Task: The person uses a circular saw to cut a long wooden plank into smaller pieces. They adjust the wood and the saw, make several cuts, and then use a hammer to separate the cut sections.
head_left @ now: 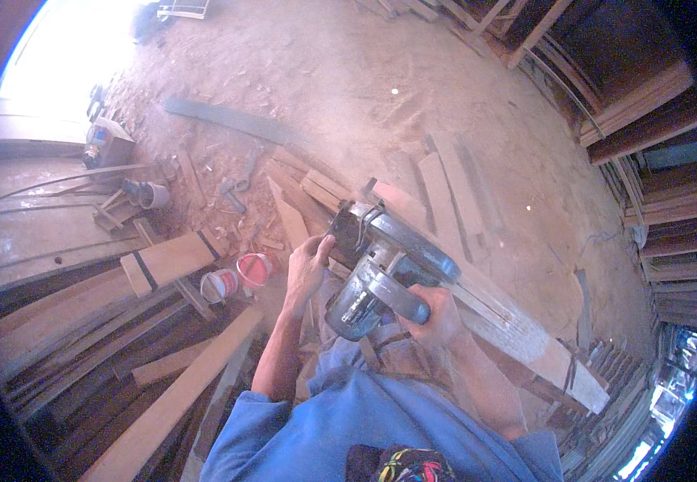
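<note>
A worn blue-grey circular saw (364,293) sits across a long wooden board (517,329) in front of me. My right hand (435,316) is wrapped round the saw's rear handle. With the thumb on top, my left hand (310,263) grips the dark base plate at the saw's left side; its fingertips are hidden underneath. The blade's cutting edge cannot be seen. From beneath the saw the board runs toward the lower right, with a pale, dusty top and a dark band near its end.
Planks (107,321) are stacked at the left. Two small buckets (253,270) stand near my left arm, with a grey power tool (233,193) on the dusty floor beyond. Loose boards (449,193) lie ahead, and a timber rack (645,104) lines the right.
</note>
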A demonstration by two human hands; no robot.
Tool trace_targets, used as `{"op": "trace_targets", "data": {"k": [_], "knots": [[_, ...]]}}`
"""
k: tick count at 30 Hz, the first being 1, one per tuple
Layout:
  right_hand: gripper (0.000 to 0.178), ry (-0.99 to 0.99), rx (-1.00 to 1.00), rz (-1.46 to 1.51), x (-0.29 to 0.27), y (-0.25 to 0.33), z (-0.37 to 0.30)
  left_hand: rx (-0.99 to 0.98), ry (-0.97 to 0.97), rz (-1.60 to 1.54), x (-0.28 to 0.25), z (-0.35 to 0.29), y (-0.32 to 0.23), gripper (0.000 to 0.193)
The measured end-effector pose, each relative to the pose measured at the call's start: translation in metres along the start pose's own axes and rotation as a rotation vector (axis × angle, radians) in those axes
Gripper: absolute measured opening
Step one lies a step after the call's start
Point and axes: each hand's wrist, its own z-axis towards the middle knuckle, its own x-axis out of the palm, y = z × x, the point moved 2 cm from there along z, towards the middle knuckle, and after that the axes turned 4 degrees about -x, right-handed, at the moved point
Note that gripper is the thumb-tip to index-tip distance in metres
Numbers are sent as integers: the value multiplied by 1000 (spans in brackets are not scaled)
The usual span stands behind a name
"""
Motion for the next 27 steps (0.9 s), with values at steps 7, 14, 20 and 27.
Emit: {"op": "trace_targets", "data": {"k": [7, 14, 20, 27], "knots": [[24, 7, -45, -37, -2, 0, -1, -7, -21, 4, 1, -2, 5, 55], [24, 8, -28, -6, 2, -13, -6, -11, 14, 0, 1, -3, 0, 54], [25, 17, -67, -44, 3, -14, -5, 0, -31, -57, 4, -2, 8, 53], [49, 113, 56, -16, 4, -21, -13, 6, -42, -32, 3, -9, -10, 51]]}}
